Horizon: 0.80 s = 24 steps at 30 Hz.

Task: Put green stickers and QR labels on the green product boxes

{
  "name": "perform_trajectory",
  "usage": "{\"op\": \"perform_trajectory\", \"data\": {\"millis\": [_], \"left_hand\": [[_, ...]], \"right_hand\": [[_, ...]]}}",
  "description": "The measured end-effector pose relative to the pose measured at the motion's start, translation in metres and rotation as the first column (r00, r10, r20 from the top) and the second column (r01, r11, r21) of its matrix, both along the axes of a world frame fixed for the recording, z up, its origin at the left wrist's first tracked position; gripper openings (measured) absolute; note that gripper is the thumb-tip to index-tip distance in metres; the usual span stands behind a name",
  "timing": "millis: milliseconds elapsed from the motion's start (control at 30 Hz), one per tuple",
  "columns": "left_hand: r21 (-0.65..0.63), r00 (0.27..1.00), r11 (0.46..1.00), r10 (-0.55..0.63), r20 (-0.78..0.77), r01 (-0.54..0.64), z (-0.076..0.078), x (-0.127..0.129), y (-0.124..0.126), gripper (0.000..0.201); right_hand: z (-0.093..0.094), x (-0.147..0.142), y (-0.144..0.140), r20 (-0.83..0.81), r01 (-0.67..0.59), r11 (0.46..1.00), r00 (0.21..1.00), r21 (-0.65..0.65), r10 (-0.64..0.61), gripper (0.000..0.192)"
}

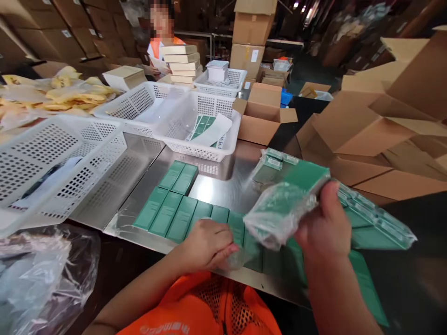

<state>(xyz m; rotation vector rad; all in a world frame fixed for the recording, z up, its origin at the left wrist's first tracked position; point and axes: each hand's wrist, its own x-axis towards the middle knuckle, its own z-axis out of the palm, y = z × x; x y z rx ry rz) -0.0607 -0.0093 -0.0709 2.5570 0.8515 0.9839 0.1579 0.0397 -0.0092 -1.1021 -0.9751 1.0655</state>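
- The white mesh basket (52,163) is sitting at the table's 9 o'clock, with loose plastic bags (38,274) lying below it at 7 o'clock.
- A row of green boxes (174,211) is lying flat on the steel table (223,186), side by side and touching, with two more at 12 o'clock from the row.
- The left hand (207,244) is pressing down on the near end of that row, its fingers loosely curled and pinching a bit of clear film (whether it is actually gripping a box I cannot tell).
- To do this well, I judge the left hand should be pinning the row flat while the film is being peeled, so no box is sliding.
- The right hand (324,228) is closing around a green box in clear wrap (289,204), thumb on top, holding it raised at 3 o'clock from the left hand, above the row.
- More wrapped green packs (373,223) are lying at 3 o'clock from it, beside brown cartons (366,125).
- Another person (160,42) is working at 12 o'clock, behind stacked boxes.
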Motion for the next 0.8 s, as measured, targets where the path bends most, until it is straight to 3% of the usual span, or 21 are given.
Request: {"op": "perform_trajectory", "data": {"millis": [67,133,200,233,300,367,467,600,700,800], "left_hand": [[0.036,0.995,0.999,0.034,0.094,-0.038,0.001,-0.012,-0.007,0.041],[-0.009,0.946,0.979,0.199,0.257,-0.204,0.001,-0.026,-0.010,0.029],[-0.136,0.827,0.907,0.420,0.375,-0.399,-0.001,-0.040,-0.009,0.010],[-0.194,0.777,0.868,0.497,0.386,-0.458,-0.001,-0.046,-0.007,0.015],[-0.228,0.753,0.834,0.552,0.358,-0.503,-0.003,-0.057,-0.003,0.021],[-0.191,0.775,0.842,0.540,0.328,-0.505,-0.004,-0.064,0.000,0.004],[-0.175,0.778,0.848,0.530,0.337,-0.501,-0.008,-0.065,-0.001,0.009],[-0.245,0.734,0.834,0.552,0.397,-0.495,-0.013,-0.063,-0.007,0.009],[-0.272,0.734,0.879,0.477,0.484,-0.391,-0.007,-0.064,-0.015,0.008],[-0.271,0.807,0.925,0.368,0.461,-0.267,0.002,-0.063,-0.021,0.015]], "right_hand": [[-0.002,-0.020,0.028,-0.061,-0.096,0.991,0.994,-0.093,0.091,0.048],[-0.011,-0.045,0.048,-0.113,-0.269,0.939,0.962,-0.214,0.250,0.047],[-0.023,-0.071,0.056,-0.179,-0.426,0.852,0.904,-0.306,0.387,0.048],[-0.028,-0.083,0.056,-0.207,-0.485,0.811,0.874,-0.327,0.439,0.048],[-0.035,-0.101,0.054,-0.232,-0.556,0.762,0.831,-0.333,0.505,0.045],[-0.038,-0.112,0.055,-0.216,-0.551,0.768,0.835,-0.327,0.507,0.042],[-0.040,-0.117,0.071,-0.199,-0.468,0.795,0.884,-0.387,0.424,0.039],[-0.050,-0.118,0.100,-0.107,-0.373,0.799,0.923,-0.472,0.368,0.034],[-0.066,-0.121,0.118,0.020,-0.283,0.842,0.944,-0.458,0.329,0.030],[-0.085,-0.127,0.130,0.163,-0.228,0.853,0.927,-0.470,0.338,0.030]]}}
